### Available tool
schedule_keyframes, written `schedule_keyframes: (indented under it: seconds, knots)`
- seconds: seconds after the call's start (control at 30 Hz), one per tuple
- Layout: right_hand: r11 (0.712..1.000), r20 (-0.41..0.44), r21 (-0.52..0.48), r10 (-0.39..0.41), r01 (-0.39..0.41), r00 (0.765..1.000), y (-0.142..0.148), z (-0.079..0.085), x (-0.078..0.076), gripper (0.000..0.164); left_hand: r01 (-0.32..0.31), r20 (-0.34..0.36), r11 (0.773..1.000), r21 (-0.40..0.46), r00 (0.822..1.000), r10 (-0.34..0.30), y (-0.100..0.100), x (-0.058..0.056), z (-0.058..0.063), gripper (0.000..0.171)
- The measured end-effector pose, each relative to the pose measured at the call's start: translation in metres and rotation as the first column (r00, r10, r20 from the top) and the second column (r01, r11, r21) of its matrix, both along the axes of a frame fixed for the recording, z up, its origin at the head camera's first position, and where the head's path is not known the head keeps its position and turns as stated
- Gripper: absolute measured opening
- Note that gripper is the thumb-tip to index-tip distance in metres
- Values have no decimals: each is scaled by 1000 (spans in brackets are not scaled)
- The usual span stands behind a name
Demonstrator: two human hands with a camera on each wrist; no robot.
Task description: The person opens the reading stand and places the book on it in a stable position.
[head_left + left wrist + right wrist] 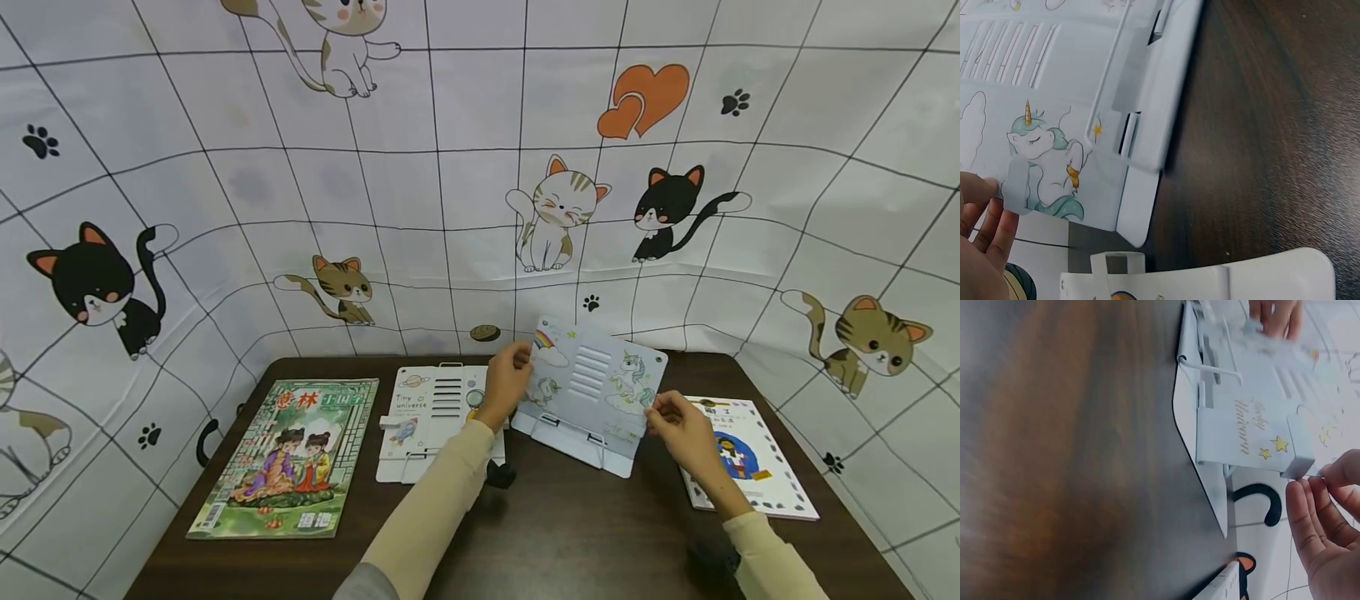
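1. Fingers of the left hand (507, 383) pinch a small side clip (1017, 185) at the left side of the unicorn stand (588, 392), thumb against fingertips.
2. Fingers of the right hand (678, 427) pinch a matching piece at the stand's right side, so both hands are grasping the same thing.
3. Unicorn drawings, a rainbow and a row of slots cover the stand's panel, which slopes back above a white ledge (570, 446); the right wrist view shows "Unicorn" lettering with two yellow stars. Whether the ledge touches the brown table (570, 533) I cannot tell.
4. Just left of the unicorn stand is a white "Tiny universe" stand (405, 437), partly covered by the left arm.
5. Farther left of the unicorn stand lies a green magazine (300, 467) with two dressed-up figures on its cover.
6. Near the unicorn stand's right side lies a white book (765, 492) with a blue round picture, partly behind the right hand.
7. Behind the unicorn stand hangs a white sheet (480, 192) with gridlines, cats and hearts.
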State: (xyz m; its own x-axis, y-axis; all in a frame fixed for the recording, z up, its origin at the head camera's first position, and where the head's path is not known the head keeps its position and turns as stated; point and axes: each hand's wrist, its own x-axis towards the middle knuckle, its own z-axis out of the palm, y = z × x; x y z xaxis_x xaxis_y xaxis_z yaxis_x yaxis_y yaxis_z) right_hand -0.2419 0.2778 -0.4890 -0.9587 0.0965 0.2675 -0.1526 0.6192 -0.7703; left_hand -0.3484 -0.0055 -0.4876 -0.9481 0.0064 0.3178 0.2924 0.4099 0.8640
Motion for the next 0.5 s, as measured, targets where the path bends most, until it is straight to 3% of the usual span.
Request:
schedule_keyframes:
  seconds: [0.5]
  knots:
    - [996, -41, 89, -15, 19, 999, 10, -1, -71, 25, 13, -5, 998, 69, 1000, -13, -17, 2, -5, 21]
